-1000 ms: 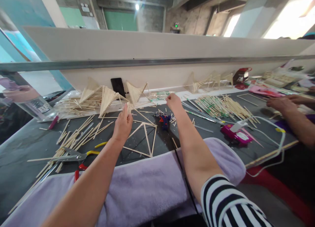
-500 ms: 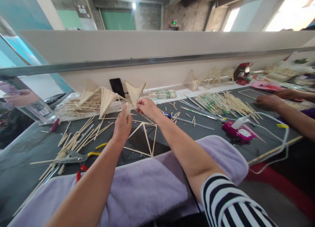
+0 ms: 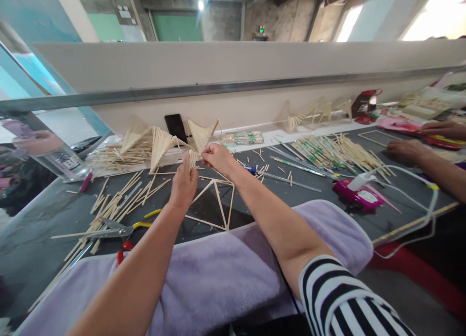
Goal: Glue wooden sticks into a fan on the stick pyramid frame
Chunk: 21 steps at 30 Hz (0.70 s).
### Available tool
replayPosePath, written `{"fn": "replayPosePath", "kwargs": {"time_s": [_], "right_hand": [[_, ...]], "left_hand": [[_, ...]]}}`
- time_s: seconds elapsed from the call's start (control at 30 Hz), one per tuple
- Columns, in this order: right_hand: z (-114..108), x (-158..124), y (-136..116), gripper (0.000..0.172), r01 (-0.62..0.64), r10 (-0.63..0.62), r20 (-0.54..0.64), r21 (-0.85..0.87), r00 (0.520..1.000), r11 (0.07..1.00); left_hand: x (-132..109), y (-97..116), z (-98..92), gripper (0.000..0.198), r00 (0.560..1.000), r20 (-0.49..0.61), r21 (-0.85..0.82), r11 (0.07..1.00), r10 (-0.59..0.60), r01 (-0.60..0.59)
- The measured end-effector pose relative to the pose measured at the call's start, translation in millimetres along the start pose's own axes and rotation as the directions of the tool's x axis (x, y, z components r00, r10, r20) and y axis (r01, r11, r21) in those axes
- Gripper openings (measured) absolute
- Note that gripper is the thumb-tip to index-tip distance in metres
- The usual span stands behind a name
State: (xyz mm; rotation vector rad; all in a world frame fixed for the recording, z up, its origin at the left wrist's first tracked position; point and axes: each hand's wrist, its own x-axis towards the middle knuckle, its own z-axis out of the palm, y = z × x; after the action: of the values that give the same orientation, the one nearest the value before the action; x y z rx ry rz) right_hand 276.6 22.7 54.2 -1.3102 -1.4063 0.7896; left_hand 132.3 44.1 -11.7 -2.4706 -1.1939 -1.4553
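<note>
- Left hand (image 3: 184,185): raised above the worktable (image 3: 36,224), thumb and fingers closed round a slatted stick piece (image 3: 193,157), which stood out at the fingertips; much of it was hidden by the hand.
- Right hand (image 3: 218,159): just right of the left, fingertips drawn together at the piece's right edge. Whether they gripped a stick could not be told.
- Hands: close together at the piece; contact between them could not be made out.
- Below and nearer than the hands: a triangular stick frame (image 3: 220,205), flat on the dark surface, partly behind the left forearm.
- Left of the left hand: loose wooden sticks (image 3: 109,207) in a scattered heap, with shears (image 3: 115,232) across them, grips yellow and red.
- Beyond the left hand: a fan-shaped stick model (image 3: 159,147), with a black smartphone (image 3: 175,128) leaning behind it.
- Beyond the right hand: a clear packet of sticks (image 3: 243,138).
- Right of the right hand: a blue glue gun (image 3: 251,170), mostly covered by the forearm; farther right, green-marked sticks (image 3: 313,151) in a spread pile.
- Far right of both hands: a magenta device (image 3: 357,195) with a white plug; beyond it, a co-worker's hand (image 3: 407,151).
- Under the forearms: a lavender towel (image 3: 218,277) along the near edge.
</note>
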Motion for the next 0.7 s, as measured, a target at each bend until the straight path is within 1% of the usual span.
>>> {"fn": "replayPosePath", "kwargs": {"time_s": [0.17, 0.3, 0.4, 0.47, 0.57, 0.63, 0.7], "right_hand": [[0.0, -3.7, -3.6, 0.005, 0.073, -0.068, 0.035, -0.171, 0.997, 0.982], [3.4, -6.6, -4.2, 0.004, 0.139, -0.132, 0.044, -0.291, 0.990, 0.947], [5.4, -9.7, -7.5, 0.009, 0.123, -0.113, 0.050, -0.309, 0.992, 0.943], [6.4, -11.7, -9.5, 0.015, 0.093, -0.080, 0.059, -0.258, 0.995, 0.962], [7.4, -13.6, -10.2, 0.019, 0.034, -0.028, 0.110, -0.053, 0.994, 0.998], [7.7, -14.0, -9.6, 0.019, -0.031, 0.014, 0.164, 0.100, 0.986, 0.995], [7.5, -14.0, -9.5, 0.020, -0.089, 0.041, 0.216, 0.213, 0.976, 0.973]], "left_hand": [[0.3, 1.2, -2.2, 0.051, 0.999, 0.040, -0.007, 1.000, -0.003, 0.004], [0.8, 0.9, -2.6, 0.052, 0.999, 0.043, -0.027, 1.000, -0.008, 0.010], [0.4, 0.1, -2.2, 0.052, 0.999, 0.046, -0.038, 0.999, -0.001, 0.003], [-0.2, -0.9, -1.6, 0.051, 0.999, 0.042, -0.034, 0.999, 0.017, -0.016], [-1.2, -2.9, -0.1, 0.050, 0.999, 0.011, -0.045, 0.998, 0.041, -0.040], [-1.5, -4.0, 1.0, 0.051, 0.999, -0.003, -0.041, 0.998, 0.042, -0.043], [-1.5, -4.9, 1.8, 0.052, 0.999, 0.002, -0.024, 0.999, 0.037, -0.037]]}}
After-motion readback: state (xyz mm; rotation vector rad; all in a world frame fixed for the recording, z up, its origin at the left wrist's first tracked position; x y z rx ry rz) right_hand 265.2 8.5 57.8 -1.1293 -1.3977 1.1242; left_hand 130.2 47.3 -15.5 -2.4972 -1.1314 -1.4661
